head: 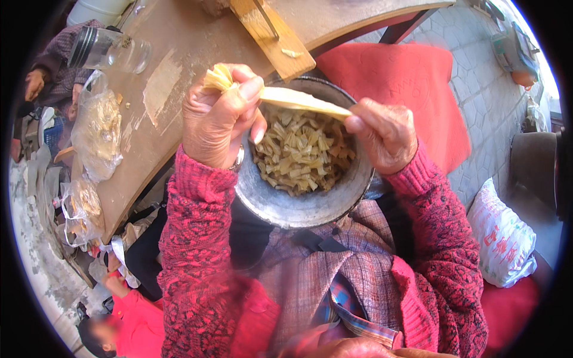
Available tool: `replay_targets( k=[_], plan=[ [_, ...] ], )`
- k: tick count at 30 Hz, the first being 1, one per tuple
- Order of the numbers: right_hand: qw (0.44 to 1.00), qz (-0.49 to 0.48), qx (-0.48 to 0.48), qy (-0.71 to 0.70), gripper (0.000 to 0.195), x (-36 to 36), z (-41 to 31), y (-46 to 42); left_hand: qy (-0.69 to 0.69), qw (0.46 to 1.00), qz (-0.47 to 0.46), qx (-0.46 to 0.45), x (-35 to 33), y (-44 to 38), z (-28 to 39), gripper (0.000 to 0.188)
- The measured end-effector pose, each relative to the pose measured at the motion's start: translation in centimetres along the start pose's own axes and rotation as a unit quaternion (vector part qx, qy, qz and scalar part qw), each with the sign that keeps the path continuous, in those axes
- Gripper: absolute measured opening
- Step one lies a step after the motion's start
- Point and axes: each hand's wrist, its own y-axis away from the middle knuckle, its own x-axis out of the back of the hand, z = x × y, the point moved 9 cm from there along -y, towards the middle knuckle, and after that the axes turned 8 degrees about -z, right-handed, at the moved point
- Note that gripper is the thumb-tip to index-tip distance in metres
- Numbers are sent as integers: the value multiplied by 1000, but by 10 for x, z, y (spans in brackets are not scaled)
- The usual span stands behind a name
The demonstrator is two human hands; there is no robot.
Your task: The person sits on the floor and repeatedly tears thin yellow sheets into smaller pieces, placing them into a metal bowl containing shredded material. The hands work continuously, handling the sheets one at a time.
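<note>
A pale yellow dried leaf strip, perhaps corn husk, stretches between my two hands above a metal basin. My left hand pinches its pleated, bunched end between thumb and fingers. The strip's other end is held by the fingertips of my right hand. Below them the grey metal basin rests over my lap, with many small folded yellow-green pieces inside.
A wooden board with a metal blade lies on the wooden table. A glass jar and plastic bags of dried material are at left. A person's hands are beyond; a person in red is lower left. A white sack stands right.
</note>
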Motion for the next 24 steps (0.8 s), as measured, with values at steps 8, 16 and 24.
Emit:
replay_targets(
  k=[8,16,24],
  plan=[
    [991,124,-4,55,22,42,22,-61,-46,992,-11,-120,-4,-52,50,9],
    [976,102,-11,194,21,5,73,-64,-201,962,164,-90,66,-74,14,9],
    [989,82,-86,-85,17,21,40,10,-297,948,-2,112,16,-6,-17,26]
  ],
)
